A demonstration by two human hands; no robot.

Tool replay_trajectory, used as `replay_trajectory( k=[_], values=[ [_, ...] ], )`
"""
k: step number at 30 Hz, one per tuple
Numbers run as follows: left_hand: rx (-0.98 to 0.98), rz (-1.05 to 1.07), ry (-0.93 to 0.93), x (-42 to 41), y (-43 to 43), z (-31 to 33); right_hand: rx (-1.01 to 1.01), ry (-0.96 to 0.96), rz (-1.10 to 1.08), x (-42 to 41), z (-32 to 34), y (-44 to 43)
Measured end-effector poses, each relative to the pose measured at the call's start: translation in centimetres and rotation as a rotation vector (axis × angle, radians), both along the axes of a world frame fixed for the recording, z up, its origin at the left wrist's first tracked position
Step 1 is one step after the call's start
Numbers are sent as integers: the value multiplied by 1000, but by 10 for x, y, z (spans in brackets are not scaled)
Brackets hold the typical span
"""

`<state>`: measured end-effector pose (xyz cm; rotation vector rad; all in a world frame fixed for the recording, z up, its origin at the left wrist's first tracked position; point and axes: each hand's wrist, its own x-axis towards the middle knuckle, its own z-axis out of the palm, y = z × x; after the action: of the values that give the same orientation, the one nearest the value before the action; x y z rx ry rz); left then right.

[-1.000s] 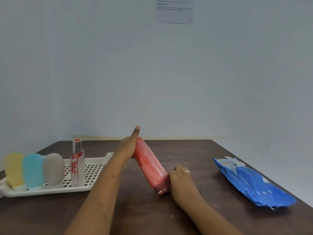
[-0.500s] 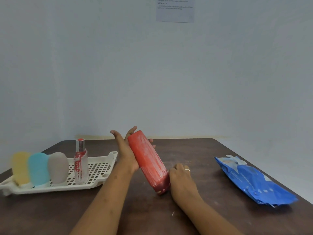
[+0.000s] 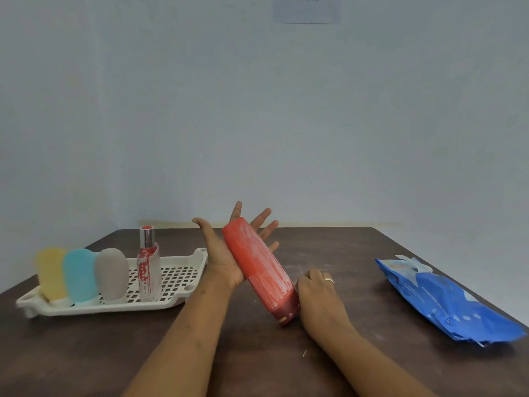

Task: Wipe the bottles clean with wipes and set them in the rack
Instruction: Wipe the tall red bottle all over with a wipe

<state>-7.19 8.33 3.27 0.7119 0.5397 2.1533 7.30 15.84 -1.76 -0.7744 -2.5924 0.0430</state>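
Red cylindrical bottle [image 3: 259, 270], streaked with white, sits right in the middle of the action: tilted over the dark brown wooden table [image 3: 372, 296], top end up and away, darker cap end low, just above the tabletop. The left hand [image 3: 221, 256] is spread flat behind its upper half, palm against the bottle's side, fingers straight and fanned, so the grip there is wide and holds nothing. The right hand [image 3: 317, 293], wearing a silver ring [image 3: 329, 280], has its grip on the cap end, fingers curled in against it; the fingertips are hidden behind the bottle.

Over on the left, the white perforated plastic rack [image 3: 108, 308] lies on the table, just beside the left wrist. Four bottles stand upright in it, in a row: a rounded yellow squeeze bottle [image 3: 51, 273], a rounded turquoise squeeze bottle [image 3: 80, 275], a rounded grey squeeze bottle [image 3: 111, 273], then a slim clear spray bottle with red markings and a silver collar [image 3: 148, 270]. Far right, well apart from the hands, a blue wipes pack [image 3: 452, 305] lies flat near the table's edge. A sheet of paper [image 3: 307, 10] is on the wall above.
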Motion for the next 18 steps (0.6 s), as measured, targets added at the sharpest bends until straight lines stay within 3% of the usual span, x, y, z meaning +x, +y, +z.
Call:
replay_trajectory(
  k=[13, 18],
  values=[
    [14, -77, 54, -3, -3, -1, 84, -65, -32, 3, 0, -9],
    [-26, -50, 40, -4, -3, -3, -29, 77, -17, 9, 7, 8]
  ],
)
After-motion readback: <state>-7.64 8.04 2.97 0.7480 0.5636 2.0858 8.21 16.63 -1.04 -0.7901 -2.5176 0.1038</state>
